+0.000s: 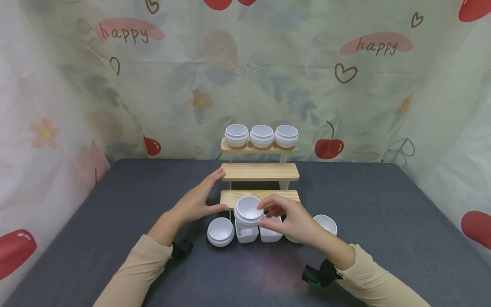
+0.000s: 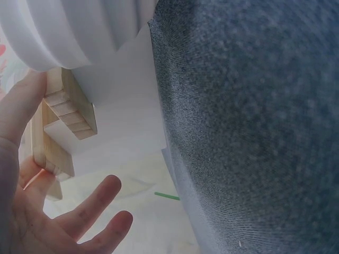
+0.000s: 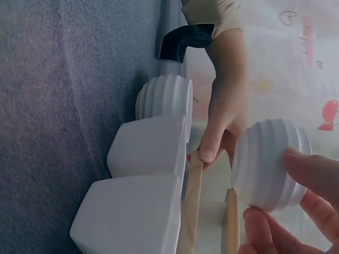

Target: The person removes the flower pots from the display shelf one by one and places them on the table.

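Observation:
My right hand [image 1: 293, 217] pinches a white round ribbed pot [image 1: 247, 211] between thumb and fingers. In the head view this pot overlaps the front of the lowest board [image 1: 230, 197] of a three-tier wooden stand. The right wrist view has the held pot [image 3: 259, 164] tipped sideways in the picture, with the fingertips at its rim and side. At the stand's left end is my left hand [image 1: 193, 202], its fingers extended. Its thumb touches the lowest board and a fingertip touches the end of the middle board [image 1: 261, 171], which is bare.
Three white round pots [image 1: 262, 136] stand in a row on the top board [image 1: 245, 149]. On the dark tabletop [image 1: 215, 281], before the stand, are two square white pots [image 1: 270, 235] and several round ones, including one at left [image 1: 220, 232] and one at right [image 1: 326, 224], partly hidden.

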### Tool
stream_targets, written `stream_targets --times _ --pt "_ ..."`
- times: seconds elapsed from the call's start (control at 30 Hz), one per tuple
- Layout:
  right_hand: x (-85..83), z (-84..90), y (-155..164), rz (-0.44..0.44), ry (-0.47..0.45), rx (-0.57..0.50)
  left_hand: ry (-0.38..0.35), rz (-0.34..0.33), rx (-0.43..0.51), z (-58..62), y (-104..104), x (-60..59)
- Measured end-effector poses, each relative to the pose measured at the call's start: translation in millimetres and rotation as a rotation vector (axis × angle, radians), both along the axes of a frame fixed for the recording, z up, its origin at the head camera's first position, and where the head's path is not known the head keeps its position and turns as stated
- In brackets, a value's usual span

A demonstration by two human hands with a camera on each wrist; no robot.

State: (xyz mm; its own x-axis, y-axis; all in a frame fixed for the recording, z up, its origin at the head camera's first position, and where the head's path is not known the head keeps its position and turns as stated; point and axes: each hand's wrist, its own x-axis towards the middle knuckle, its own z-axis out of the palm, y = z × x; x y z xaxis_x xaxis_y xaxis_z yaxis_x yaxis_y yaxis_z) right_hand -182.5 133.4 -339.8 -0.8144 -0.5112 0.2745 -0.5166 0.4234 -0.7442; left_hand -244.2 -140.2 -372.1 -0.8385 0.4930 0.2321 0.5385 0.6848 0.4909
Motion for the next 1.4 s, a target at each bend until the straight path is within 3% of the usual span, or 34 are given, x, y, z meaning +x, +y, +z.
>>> stream_targets --times 1.4 --pt "14.1 -11.5 1 0.090 -0.022 0.034 -0.015 0.018 0.003 -0.1 1 1.0"
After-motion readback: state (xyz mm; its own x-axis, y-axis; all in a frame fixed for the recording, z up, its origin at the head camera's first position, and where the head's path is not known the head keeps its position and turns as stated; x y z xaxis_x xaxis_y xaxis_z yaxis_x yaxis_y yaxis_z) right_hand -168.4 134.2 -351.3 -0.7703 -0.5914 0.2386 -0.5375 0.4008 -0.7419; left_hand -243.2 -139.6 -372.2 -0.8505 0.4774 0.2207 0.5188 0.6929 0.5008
